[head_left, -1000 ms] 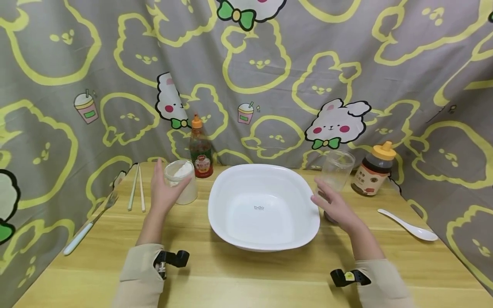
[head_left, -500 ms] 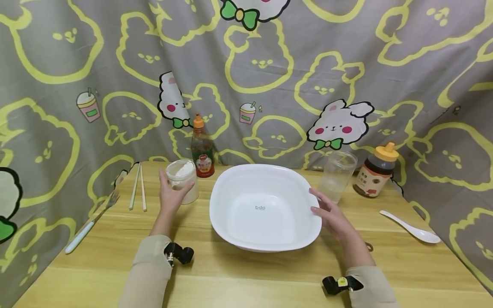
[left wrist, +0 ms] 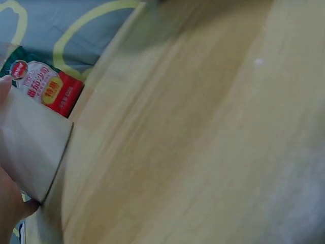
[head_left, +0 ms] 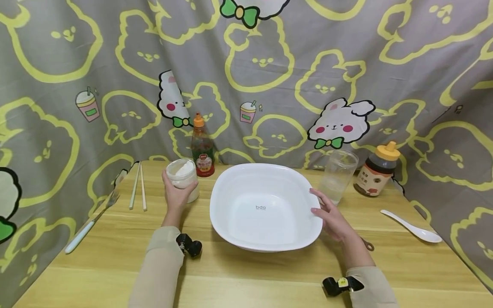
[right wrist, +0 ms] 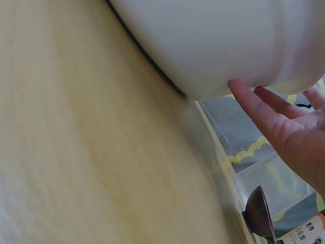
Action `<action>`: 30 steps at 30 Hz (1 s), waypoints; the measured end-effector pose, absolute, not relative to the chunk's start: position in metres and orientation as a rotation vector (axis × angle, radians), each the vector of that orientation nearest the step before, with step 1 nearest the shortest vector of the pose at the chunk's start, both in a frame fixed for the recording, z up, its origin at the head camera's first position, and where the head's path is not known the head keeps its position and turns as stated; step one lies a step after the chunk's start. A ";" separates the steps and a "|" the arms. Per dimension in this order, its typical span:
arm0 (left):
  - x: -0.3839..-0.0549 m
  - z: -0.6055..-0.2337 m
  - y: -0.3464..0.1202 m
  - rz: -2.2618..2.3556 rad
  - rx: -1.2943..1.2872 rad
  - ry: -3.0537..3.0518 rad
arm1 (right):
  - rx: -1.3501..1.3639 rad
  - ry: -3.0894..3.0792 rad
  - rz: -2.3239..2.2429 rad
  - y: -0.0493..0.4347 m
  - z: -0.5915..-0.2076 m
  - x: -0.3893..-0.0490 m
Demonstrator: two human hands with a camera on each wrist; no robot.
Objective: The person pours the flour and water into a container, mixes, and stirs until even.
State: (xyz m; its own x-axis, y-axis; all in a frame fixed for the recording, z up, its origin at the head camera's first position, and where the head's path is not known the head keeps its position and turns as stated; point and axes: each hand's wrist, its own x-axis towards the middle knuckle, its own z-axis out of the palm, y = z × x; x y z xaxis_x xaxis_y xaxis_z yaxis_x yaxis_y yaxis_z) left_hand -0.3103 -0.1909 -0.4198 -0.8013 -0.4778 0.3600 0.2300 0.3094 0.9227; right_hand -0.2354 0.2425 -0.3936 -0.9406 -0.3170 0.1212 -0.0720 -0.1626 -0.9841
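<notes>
My left hand (head_left: pixel 176 192) grips a clear jar of white powder (head_left: pixel 185 170), thumb on its right side and fingers round the left. The jar stands upright behind the forearm; its pale lower wall (left wrist: pixel 33 142) fills the left edge of the left wrist view. My right hand (head_left: pixel 334 220) holds the right rim of a white basin (head_left: pixel 265 239), with two digits lapping over the rim in the head view. From the right wrist camera, other fingers (right wrist: pixel 254 107) press against the basin's outer wall from below.
Behind the jar stands a red sauce bottle (head_left: pixel 202 154). Chopsticks (head_left: pixel 143 188) and a fork (head_left: pixel 90 224) lie left. To the right are a tall clear cup (head_left: pixel 339 175), a honey bottle (head_left: pixel 375 171), a white spoon (head_left: pixel 412 226) and a brown scoop (right wrist: pixel 259 213) beside the right forearm.
My left hand has moved in from the left and closed round the jar. The right hand has come to the basin's rim and stays there.
</notes>
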 end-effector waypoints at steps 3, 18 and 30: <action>-0.312 -0.421 -0.191 -1.515 0.217 -1.981 | -0.449 1.920 -2.238 0.243 -0.394 -0.236; -0.309 -0.423 -0.195 -1.469 0.278 -2.020 | -0.425 1.931 -2.244 0.242 -0.397 -0.238; -0.304 -0.416 -0.191 -1.408 0.212 -2.051 | -0.411 1.962 -2.234 0.242 -0.396 -0.237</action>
State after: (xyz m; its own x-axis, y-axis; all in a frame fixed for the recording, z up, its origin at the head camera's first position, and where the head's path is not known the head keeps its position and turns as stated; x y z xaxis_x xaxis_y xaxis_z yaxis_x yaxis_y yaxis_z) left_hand -0.3041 -0.1906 -0.4159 -0.7863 -0.4644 0.4077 0.2137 0.4148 0.8845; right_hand -0.2368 0.2420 -0.3963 -0.9529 -0.2819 0.1116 -0.0744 -0.1396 -0.9874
